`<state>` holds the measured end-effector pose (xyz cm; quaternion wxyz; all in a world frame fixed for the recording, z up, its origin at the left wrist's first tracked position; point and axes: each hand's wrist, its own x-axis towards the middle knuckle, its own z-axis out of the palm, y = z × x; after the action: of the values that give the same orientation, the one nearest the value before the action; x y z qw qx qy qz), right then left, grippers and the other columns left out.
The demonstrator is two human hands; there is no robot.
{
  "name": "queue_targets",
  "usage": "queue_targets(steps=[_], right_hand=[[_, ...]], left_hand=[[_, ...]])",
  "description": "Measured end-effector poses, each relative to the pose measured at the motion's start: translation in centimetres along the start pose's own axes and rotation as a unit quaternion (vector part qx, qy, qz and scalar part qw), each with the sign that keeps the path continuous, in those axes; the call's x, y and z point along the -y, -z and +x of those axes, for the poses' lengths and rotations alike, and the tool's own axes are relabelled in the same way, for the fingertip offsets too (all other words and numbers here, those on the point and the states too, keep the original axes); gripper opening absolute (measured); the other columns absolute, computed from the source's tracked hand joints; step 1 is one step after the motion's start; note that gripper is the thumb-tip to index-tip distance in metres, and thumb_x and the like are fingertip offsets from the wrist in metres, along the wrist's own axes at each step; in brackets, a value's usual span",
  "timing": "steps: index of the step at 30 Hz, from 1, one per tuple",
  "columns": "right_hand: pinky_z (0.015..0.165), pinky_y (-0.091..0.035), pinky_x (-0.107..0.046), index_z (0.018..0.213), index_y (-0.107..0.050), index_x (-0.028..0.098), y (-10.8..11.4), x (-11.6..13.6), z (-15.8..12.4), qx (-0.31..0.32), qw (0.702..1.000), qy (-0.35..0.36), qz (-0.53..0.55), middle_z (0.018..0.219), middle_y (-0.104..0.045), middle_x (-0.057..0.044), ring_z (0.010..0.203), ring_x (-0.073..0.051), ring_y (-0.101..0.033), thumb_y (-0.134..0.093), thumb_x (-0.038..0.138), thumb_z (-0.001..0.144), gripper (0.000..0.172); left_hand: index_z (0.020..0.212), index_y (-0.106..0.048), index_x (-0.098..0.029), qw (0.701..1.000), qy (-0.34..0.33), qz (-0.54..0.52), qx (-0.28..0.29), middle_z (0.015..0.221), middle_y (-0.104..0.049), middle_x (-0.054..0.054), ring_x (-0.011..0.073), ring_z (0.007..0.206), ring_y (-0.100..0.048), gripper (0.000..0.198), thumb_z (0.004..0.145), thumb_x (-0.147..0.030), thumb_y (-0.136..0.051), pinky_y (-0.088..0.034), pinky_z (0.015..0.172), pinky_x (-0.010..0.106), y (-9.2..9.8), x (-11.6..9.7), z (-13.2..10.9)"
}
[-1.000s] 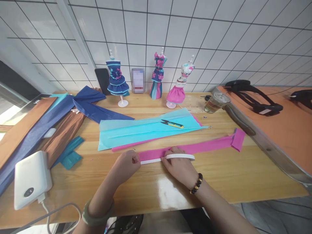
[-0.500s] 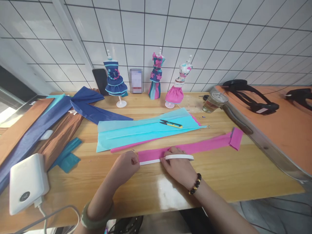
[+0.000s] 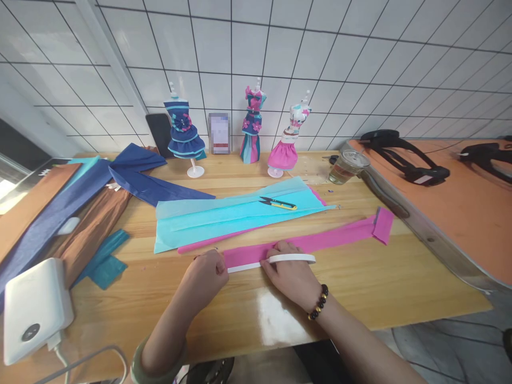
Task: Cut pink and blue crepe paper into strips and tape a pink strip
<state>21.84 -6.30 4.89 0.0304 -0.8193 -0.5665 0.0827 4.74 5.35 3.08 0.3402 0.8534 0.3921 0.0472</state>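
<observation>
A long pink fabric strip lies across the table with its right end folded over. Along the near edge of its left part runs a line of white tape. My left hand is closed in a pinch at the strip's left end. Resting on the strip, my right hand is curled with a narrow roll of white tape in it, seen nearly edge-on. The fingertips of this hand press where the tape meets the strip. Beyond lies a light blue fabric piece with yellow-and-black thread snips on it.
Three small dressed mannequins, a blue one, a middle one and a pink-skirted one, stand by the tiled wall. A lidded cup is at right. Left are blue cloth, brown cloth and a white power bank.
The view has shifted slightly, so everything sits a little further left. Both hands keep the same hold on the strip and the tape roll.
</observation>
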Motion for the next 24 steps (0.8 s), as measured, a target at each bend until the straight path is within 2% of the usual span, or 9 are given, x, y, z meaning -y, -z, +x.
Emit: queue_targets(steps=[7, 16, 24], right_hand=[[0.077, -0.03, -0.033, 0.084, -0.063, 0.018, 0.22, 0.08, 0.02, 0.006, 1.0, -0.003, 0.0, 0.095, -0.057, -0.009, 0.09, -0.021, -0.05, -0.043, 0.033, 0.087, 0.025], [0.074, -0.03, -0.034, 0.085, -0.063, 0.019, 0.07, 0.01, -0.03, 0.004, 1.0, -0.01, 0.01, 0.094, -0.057, -0.008, 0.088, -0.022, -0.05, -0.04, 0.035, 0.088, 0.028], [0.069, -0.032, -0.031, 0.083, -0.062, 0.018, 0.75, -0.66, 0.3, 0.038, 0.999, 0.005, 0.034, 0.094, -0.057, -0.008, 0.087, -0.02, -0.052, -0.037, 0.039, 0.089, 0.033]], left_hand=[[0.057, -0.037, -0.019, 0.999, 0.008, 0.041, 0.006, 0.065, -0.046, -0.002, 0.0116, 0.059, -0.043, 0.013, 0.068, -0.017, -0.042, -0.03, 0.055, 0.023, 0.34, -0.2, -0.16], [0.059, -0.045, -0.019, 0.994, 0.066, 0.083, 0.01, 0.069, -0.051, -0.001, 0.0133, 0.064, -0.046, 0.01, 0.068, -0.019, -0.045, -0.03, 0.056, 0.023, 0.56, -0.88, -0.45], [0.056, -0.046, -0.019, 0.997, 0.045, 0.054, 0.02, 0.066, -0.052, 0.0, 0.0145, 0.065, -0.049, 0.011, 0.067, -0.02, -0.047, -0.031, 0.057, 0.024, 0.89, -0.42, 0.05]])
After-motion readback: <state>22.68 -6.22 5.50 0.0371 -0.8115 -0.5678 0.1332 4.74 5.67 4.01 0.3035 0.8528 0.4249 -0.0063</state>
